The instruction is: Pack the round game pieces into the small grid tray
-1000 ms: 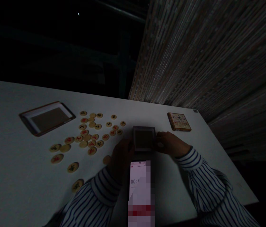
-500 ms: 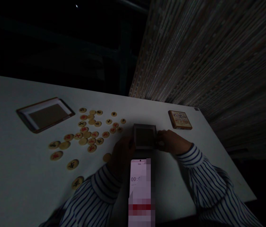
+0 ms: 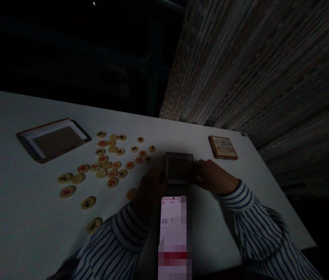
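A small shallow open box (image 3: 178,154) lies in front of me, its dark inside facing up. My left hand (image 3: 150,189) grips the box's left side, its fingers curled and mostly in shadow. At the right edge, my right hand (image 3: 214,177) pinches the rim between thumb and fingers. Left of the box, round wooden Chinese chess pieces (image 3: 106,165) are scattered, with red or black characters on many and some blank faces up. One blank piece (image 3: 132,194) lies close to my left wrist. Below the box, a lit phone (image 3: 168,229) displays a timer.
A larger open box or lid (image 3: 55,127) with a white inner border lies at the far left. A closed printed box (image 3: 222,147) sits near the right edge of the white table (image 3: 15,217). Behind the table hangs a striped curtain (image 3: 240,70). The room is dim.
The left-hand things sit slightly further left in view, as if the camera shifted. The fingers of my right hand have moved a little at the box's edge. Both hands stay at the box.
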Demonstrator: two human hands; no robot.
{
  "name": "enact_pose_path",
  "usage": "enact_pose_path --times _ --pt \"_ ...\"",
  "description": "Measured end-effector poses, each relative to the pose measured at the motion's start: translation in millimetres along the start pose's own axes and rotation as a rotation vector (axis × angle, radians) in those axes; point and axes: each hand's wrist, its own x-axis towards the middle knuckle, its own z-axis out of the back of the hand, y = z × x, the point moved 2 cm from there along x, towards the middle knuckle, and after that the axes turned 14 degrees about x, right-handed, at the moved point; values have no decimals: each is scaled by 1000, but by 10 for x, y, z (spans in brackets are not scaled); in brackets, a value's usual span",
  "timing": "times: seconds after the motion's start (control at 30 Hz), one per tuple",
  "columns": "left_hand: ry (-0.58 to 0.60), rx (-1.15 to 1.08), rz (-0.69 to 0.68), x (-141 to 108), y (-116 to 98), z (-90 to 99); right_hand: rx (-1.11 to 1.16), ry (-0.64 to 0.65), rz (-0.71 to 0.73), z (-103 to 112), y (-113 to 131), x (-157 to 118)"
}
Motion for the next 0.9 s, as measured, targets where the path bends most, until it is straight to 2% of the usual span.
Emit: enact_pose_path --times 0.3,0.9 --pt "-9 17 12 -4 0 -1 -93 28 -30 -27 12 11" --pt "22 27 10 -1 -8 10 -87 57 -62 -1 55 12"
